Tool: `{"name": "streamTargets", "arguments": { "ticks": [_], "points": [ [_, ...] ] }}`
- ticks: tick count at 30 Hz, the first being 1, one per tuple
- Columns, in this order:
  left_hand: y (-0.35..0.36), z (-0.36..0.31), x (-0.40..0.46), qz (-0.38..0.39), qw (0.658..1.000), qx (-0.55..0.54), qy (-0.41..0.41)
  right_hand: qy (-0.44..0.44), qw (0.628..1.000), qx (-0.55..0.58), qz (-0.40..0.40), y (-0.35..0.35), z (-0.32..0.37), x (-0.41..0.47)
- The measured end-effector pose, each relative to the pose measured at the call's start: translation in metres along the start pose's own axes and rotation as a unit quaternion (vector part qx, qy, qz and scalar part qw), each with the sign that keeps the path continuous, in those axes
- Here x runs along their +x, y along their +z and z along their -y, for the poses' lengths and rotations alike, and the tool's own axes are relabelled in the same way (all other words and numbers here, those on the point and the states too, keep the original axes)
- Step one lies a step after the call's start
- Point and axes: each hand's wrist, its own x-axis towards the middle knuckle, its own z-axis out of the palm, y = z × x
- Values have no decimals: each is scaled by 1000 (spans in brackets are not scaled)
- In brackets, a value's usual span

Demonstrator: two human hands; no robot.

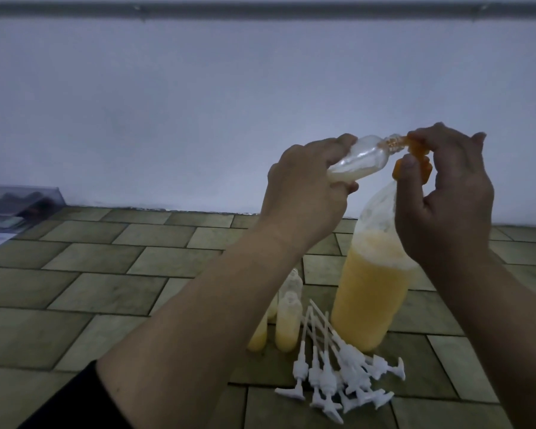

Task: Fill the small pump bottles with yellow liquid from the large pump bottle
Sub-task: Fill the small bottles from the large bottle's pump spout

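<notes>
Gripping a small bottle [146,164] tilted in my left hand [304,184], my right hand [443,187] pinches the orange pump [412,156] atop the large bottle [372,286]; filled bottles [287,323] and white pump heads [338,373] lie near on the tiled floor [106,292], white wall [198,103] beyond.

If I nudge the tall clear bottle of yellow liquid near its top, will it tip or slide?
The tall clear bottle of yellow liquid looks roughly two-thirds full, so probably heavy and bottom-weighted. It is tall and narrow, so a push near the orange pump head, where the right hand is, would likelier tip than slide it. Its thin-looking walls may flex.
</notes>
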Motion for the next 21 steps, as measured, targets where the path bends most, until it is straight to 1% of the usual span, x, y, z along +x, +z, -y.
{"name": "streamTargets", "arguments": {
  "ticks": [3, 6, 9, 15, 18, 21],
  "points": [
    [-6, -3, 1, 1, 1000, -15, -10, -11, 1000, 1, 13, -3, 1, 4],
    [-7, -10, 2, 5, 999, -36, -18, -15, 1000, 7, -5, -9, 1, 9],
    [-3, -10, 2, -1, 1000, -21, -5, -17, 1000, 8, -13, -8, 0, 10],
    [3, 0, -2, 5, 1000, -10, -12, 5, 1000, 17, -23, 5, -1, -5],
    [-1, -1, -1, -2, 1000, -11, -19, 0, 1000, 23, -10, 0, 3, 2],
    [-5, -5, 2, -16, 1000, -10, -8, -19, 1000, 14, -19, -4, 4, 11]
  ]
}}
